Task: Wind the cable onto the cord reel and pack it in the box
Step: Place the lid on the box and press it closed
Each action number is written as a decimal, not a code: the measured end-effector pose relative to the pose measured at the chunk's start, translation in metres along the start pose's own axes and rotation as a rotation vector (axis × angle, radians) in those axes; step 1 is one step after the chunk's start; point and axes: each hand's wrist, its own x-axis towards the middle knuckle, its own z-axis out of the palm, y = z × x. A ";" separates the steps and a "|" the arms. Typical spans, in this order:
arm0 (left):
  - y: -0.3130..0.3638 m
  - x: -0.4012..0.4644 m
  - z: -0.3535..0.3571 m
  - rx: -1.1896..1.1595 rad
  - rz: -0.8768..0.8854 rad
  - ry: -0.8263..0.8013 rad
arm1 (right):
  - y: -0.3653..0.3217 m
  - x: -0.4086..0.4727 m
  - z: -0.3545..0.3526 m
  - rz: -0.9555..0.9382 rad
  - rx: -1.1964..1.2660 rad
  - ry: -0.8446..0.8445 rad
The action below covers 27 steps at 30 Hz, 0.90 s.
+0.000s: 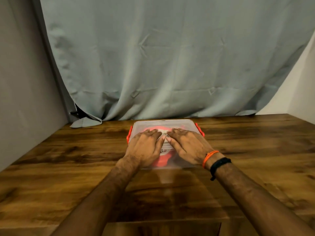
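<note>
Both hands [166, 144] flat atop box [187, 124] (lidded)

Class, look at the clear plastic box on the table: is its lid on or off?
On. The translucent lid covers the box; both hands, left and right, lie flat on it, the orange reel showing through.

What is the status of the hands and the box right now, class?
Left hand and right hand flat on box lid, fingers straight. Orange cord reel inside, seen through plastic. Nothing in the way.

no readable text, labels or numbers anywhere
</note>
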 end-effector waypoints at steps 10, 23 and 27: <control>-0.057 0.106 0.046 -0.026 -0.061 -0.007 | 0.061 0.114 0.054 0.014 0.030 -0.002; -0.104 0.178 0.075 -0.095 -0.072 -0.067 | 0.094 0.188 0.081 0.027 0.088 -0.025; -0.103 0.189 0.070 -0.127 -0.146 -0.123 | 0.100 0.199 0.074 0.072 0.103 -0.082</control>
